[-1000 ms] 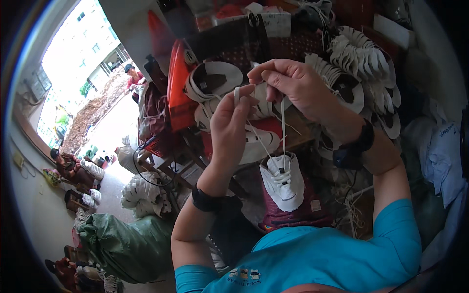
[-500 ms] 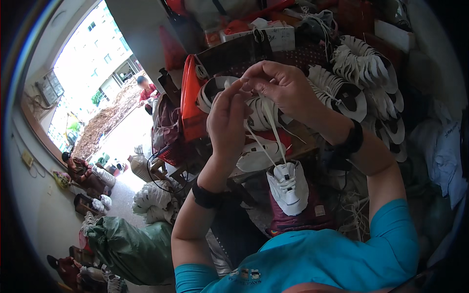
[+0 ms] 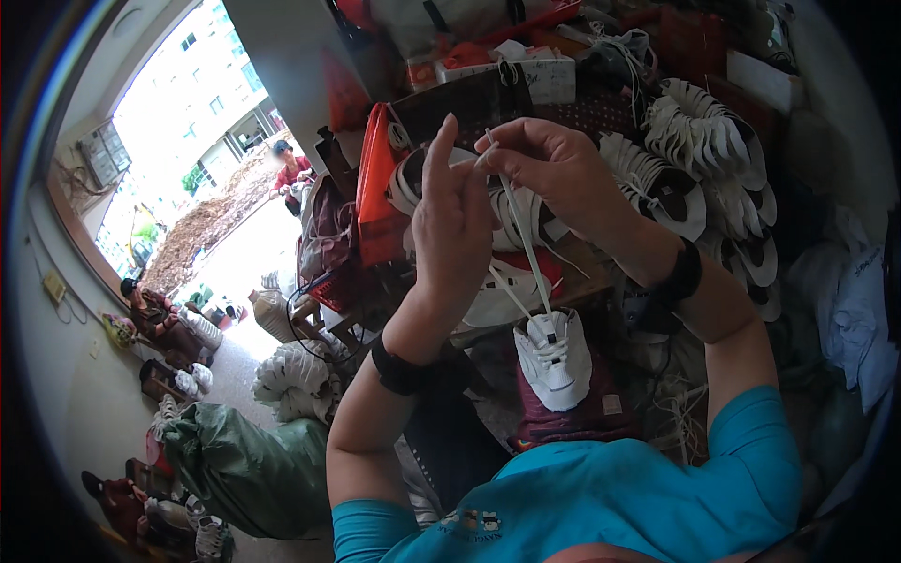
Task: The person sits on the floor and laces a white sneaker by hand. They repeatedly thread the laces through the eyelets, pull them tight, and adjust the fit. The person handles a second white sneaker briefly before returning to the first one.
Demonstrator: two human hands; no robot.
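Observation:
A white sneaker upper [image 3: 552,361] rests, toe toward me, on a dark red cloth-like bundle over my lap. From its eyelets two pale laces run up toward my raised hands. My right hand [image 3: 554,169] pinches a white shoelace [image 3: 526,235] between thumb and fingertips, a short end sticking up. Close beside it, my left hand [image 3: 449,220] is lifted with its index finger stretched upward and holds nothing that I can see. Its thumb is hidden, and the other lace passes out of sight behind this hand.
Stacked white shoe uppers [image 3: 648,178] lie on the bench ahead and to the right. An orange bag [image 3: 375,197] hangs behind my left hand. A green sack [image 3: 249,469] and a coil of uppers [image 3: 293,383] are on the left. Several people sit farther off to the left.
My left hand has come away from the lace ends, its index finger now straightened upward. My right hand keeps its pinch and has shifted slightly right. The shoe upper has barely moved.

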